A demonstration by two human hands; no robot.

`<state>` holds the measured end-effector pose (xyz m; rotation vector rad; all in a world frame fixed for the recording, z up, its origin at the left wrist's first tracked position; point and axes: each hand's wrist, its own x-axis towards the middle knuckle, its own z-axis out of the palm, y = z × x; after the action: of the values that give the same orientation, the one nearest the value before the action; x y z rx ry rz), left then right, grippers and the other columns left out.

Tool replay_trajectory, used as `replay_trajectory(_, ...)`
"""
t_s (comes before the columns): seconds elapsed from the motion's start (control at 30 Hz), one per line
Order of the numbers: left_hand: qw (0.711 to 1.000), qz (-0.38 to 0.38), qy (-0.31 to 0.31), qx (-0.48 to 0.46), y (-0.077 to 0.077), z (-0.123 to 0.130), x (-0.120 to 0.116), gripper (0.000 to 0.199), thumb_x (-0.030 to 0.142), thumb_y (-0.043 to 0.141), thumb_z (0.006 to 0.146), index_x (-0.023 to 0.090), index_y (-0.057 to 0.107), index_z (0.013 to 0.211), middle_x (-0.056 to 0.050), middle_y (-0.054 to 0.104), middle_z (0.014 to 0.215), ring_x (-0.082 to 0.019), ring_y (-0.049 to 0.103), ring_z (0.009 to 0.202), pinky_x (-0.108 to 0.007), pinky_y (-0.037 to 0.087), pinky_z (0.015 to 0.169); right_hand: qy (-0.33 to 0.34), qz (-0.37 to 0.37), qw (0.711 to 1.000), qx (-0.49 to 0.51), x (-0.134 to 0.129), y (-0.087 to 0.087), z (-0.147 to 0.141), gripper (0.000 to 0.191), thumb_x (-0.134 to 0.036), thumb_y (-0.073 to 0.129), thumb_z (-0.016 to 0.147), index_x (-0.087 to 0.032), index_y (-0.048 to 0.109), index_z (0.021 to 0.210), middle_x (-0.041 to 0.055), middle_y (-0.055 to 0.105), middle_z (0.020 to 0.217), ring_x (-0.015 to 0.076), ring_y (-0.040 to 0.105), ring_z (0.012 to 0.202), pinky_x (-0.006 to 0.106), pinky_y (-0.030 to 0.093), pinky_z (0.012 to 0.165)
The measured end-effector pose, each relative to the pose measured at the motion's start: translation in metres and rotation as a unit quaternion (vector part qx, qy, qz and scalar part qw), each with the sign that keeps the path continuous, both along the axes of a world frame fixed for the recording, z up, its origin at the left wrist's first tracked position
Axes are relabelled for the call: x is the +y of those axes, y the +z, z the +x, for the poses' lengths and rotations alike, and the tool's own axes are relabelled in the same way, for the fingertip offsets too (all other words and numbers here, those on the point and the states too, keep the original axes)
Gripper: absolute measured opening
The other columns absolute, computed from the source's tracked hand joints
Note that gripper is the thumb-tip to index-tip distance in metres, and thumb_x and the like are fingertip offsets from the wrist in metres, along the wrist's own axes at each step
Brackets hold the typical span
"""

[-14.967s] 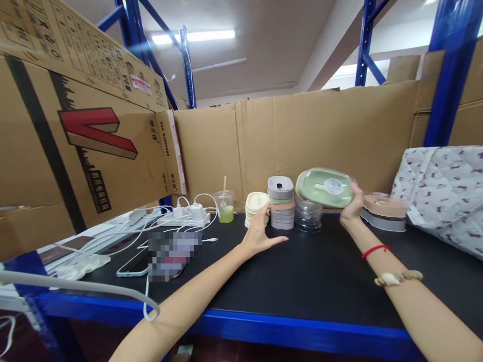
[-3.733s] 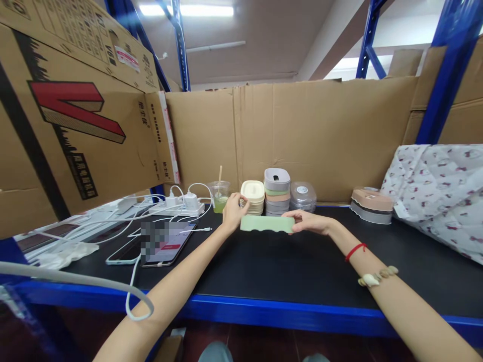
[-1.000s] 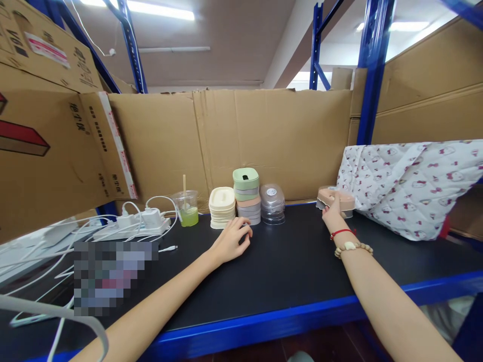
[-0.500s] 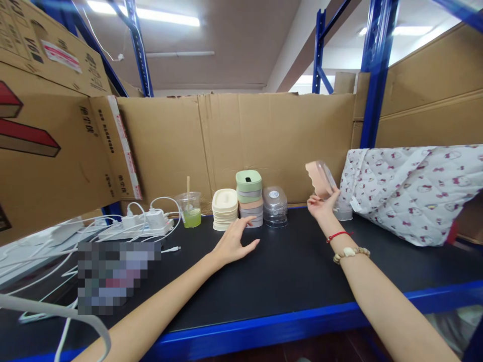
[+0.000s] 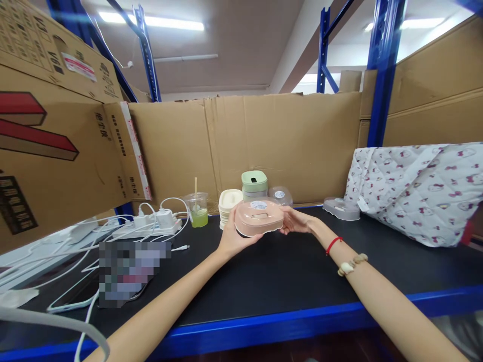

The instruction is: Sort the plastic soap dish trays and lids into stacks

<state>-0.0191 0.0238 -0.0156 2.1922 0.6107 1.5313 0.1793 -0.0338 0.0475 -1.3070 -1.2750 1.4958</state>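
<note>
A pink box with a clear cover (image 5: 259,219) is held up in front of the stacks, between both hands. My left hand (image 5: 234,239) grips its left end, thumb along the lower front edge. At its right end my right hand (image 5: 295,220) holds on with bent fingers. Behind the box stand a cream stack (image 5: 229,200), a green and grey stack (image 5: 254,182) and clear covers (image 5: 282,195), all partly hidden. A greyish pink box with a clear cover (image 5: 342,208) lies further right on the black tabletop (image 5: 294,281).
On the left are a cup of green drink (image 5: 199,217), a power strip (image 5: 145,229) with chargers and cables, and a phone (image 5: 75,294). A patterned quilted bag (image 5: 415,191) sits at the right. Cardboard (image 5: 294,146) walls the back.
My right hand has moved left with the pink box, from beside the bag to in front of the stacks. My left hand has taken hold of its left end. The view has shifted slightly.
</note>
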Motion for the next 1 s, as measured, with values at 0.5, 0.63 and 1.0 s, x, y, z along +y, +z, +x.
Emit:
replay_trajectory(0.5, 0.927, -0.321, -0.068, -0.183, 0.0, 0.012, 0.004, 0.046, 0.056, 0.06, 0.053, 0.017, 0.054, 0.077, -0.003, 0.059, 0.072, -0.017, 0.056, 0.069, -0.027, 0.047, 0.056, 0.156, 0.006, 0.977, -0.142, 0.007, -0.013, 0.012, 0.087, -0.051, 0.079, 0.048, -0.017, 0.05, 0.122, 0.013, 0.053, 0.121, 0.0196, 0.058, 0.098, 0.03, 0.054, 0.071)
replay_trajectory(0.63, 0.924, -0.321, -0.097, -0.186, 0.002, 0.011, 0.001, 0.045, 0.052, 0.063, 0.053, 0.017, 0.054, 0.079, -0.002, 0.059, 0.073, -0.016, 0.055, 0.069, -0.025, 0.046, 0.055, 0.134, 0.031, 0.981, -0.133, 0.006, -0.009, 0.011, 0.083, -0.038, 0.08, 0.051, -0.017, 0.05, 0.125, 0.0116, 0.055, 0.121, 0.0181, 0.055, 0.102, 0.027, 0.052, 0.073)
replay_trajectory(1.0, 0.931, -0.3, -0.107, -0.176, 0.003, 0.011, -0.002, 0.042, 0.05, 0.06, 0.056, 0.016, 0.054, 0.08, -0.001, 0.055, 0.07, -0.014, 0.05, 0.065, -0.023, 0.042, 0.051, -0.011, 0.043, 0.998, 0.047, 0.0, 0.001, 0.036, 0.068, -0.061, 0.025, 0.085, -0.011, 0.062, 0.112, 0.0112, 0.067, 0.081, 0.0171, 0.063, 0.074, 0.027, 0.049, 0.064)
